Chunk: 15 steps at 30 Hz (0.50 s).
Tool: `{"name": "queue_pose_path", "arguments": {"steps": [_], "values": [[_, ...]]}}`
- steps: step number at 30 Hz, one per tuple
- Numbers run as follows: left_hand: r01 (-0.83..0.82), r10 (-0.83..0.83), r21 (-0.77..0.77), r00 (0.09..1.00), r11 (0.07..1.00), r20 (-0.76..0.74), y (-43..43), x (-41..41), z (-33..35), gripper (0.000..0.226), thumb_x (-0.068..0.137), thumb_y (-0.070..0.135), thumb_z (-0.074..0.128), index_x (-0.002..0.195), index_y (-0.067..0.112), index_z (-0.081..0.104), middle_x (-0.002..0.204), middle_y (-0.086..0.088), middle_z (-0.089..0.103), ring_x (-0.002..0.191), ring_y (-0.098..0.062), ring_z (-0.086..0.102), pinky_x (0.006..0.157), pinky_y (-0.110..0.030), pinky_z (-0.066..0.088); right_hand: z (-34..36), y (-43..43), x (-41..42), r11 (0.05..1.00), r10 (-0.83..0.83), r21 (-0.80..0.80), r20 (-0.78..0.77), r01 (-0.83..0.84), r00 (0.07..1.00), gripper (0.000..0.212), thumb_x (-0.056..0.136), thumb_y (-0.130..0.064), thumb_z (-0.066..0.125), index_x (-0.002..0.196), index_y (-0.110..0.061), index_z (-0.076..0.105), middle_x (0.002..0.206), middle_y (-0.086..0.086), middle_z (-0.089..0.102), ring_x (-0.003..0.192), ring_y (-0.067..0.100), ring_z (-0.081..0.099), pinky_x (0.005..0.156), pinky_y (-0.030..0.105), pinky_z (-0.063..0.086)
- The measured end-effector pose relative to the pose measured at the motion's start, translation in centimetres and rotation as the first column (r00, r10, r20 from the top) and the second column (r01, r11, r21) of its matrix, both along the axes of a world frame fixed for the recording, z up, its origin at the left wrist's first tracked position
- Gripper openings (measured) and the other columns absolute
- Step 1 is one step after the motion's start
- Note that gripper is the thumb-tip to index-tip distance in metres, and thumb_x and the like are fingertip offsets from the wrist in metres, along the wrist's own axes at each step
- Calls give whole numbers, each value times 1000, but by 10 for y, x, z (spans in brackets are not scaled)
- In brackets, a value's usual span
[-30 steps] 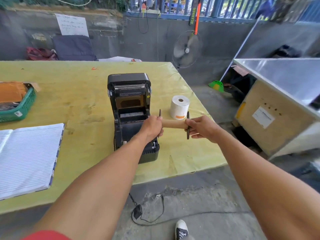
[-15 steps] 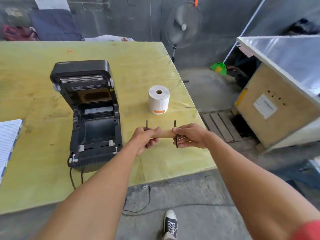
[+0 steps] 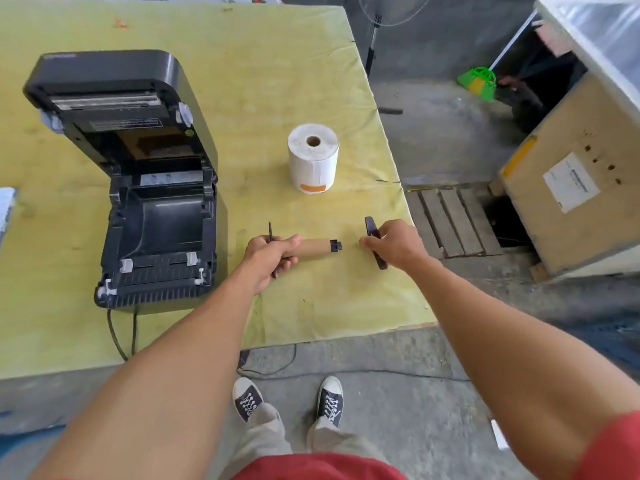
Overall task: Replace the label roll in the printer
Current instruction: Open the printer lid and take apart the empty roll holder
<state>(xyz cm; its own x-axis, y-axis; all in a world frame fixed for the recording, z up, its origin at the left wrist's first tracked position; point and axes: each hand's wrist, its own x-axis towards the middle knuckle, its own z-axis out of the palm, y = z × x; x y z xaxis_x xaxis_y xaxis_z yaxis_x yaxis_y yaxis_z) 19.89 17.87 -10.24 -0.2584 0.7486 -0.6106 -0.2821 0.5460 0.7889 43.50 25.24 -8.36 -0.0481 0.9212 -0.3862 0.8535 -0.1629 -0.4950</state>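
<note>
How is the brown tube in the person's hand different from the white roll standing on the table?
The brown tube is bare and thin; the white roll is fat with wound paper. The tube lies sideways, gripped by the left hand; the roll stands upright, untouched. A black spindle end sticks out of the tube; the roll's hole is empty. Both are cylinders.

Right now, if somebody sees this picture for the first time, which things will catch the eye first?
First the two hands over the table's near edge: the left hand grips an empty brown cardboard core on its black spindle, the right hand holds a detached black end guide. To the left the black printer stands open, and behind the hands a fresh white label roll stands upright.
</note>
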Motion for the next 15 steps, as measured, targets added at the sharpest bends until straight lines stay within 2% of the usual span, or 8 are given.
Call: {"name": "queue_pose_path", "arguments": {"steps": [2, 3, 5, 8, 11, 13, 15], "values": [[0, 0, -3, 1000, 1000, 4, 5, -2, 0, 31, 76, 22, 83, 85, 12, 55, 77, -7, 67, 56, -14, 64, 44, -19, 51, -4, 0, -6, 998, 40, 42, 114, -45, 993, 40, 84, -43, 70, 68, -13, 49, 66, 6, 59, 51, 17, 54, 43, 26, 33], [-1, 1, -3, 1000, 1000, 6, 7, -3, 0, 31, 75, 22, 83, 84, 12, 55, 75, -6, 68, 56, -15, 64, 44, -20, 51, -7, -1, -9, 998, 43, 49, 136, -50, 990, 40, 84, -43, 70, 66, -17, 45, 64, 3, 55, 50, 16, 52, 43, 26, 30], [-5, 5, -2, 1000, 1000, 13, 10, -4, -1, 31, 74, 22, 84, 82, 12, 56, 70, -5, 68, 56, -15, 64, 44, -20, 51, -11, -1, -16, 997, 35, 70, 146, -46, 989, 38, 84, -41, 70, 66, -20, 44, 63, -2, 50, 53, 18, 52, 45, 27, 32], [11, -11, -10, 1000, 1000, 15, 13, -6, -2, 32, 73, 23, 85, 83, 12, 57, 64, -3, 68, 58, -16, 64, 45, -20, 51, -14, -2, -22, 995, 40, 80, 189, -55, 981, 37, 85, -45, 70, 79, -16, 48, 69, -2, 46, 66, 25, 54, 56, 30, 38], [18, -18, -18, 1000, 1000, 17, 17, -9, -3, 32, 73, 24, 85, 85, 10, 59, 64, -4, 69, 60, -17, 64, 47, -22, 52, -12, 1, -24, 996, -4, 91, 206, -15, 979, 37, 89, -48, 62, 83, -12, 53, 81, 6, 57, 72, 29, 56, 59, 35, 42], [22, -22, -20, 1000, 1000, 20, 20, -10, -2, 32, 73, 24, 84, 86, 10, 59, 69, -6, 68, 61, -17, 64, 48, -22, 52, -7, 8, -24, 993, -87, 87, 72, 81, 994, 36, 92, -40, 60, 88, -4, 64, 82, 11, 65, 70, 31, 60, 60, 36, 48], [20, -20, -20, 999, 1000, 28, 22, -10, 0, 32, 74, 23, 84, 89, 10, 58, 75, -7, 67, 61, -16, 65, 47, -21, 52, -1, 14, -25, 983, -186, -45, -220, 180, 958, 38, 91, -36, 64, 90, 2, 69, 78, 11, 66, 63, 25, 58, 58, 34, 50]]}}
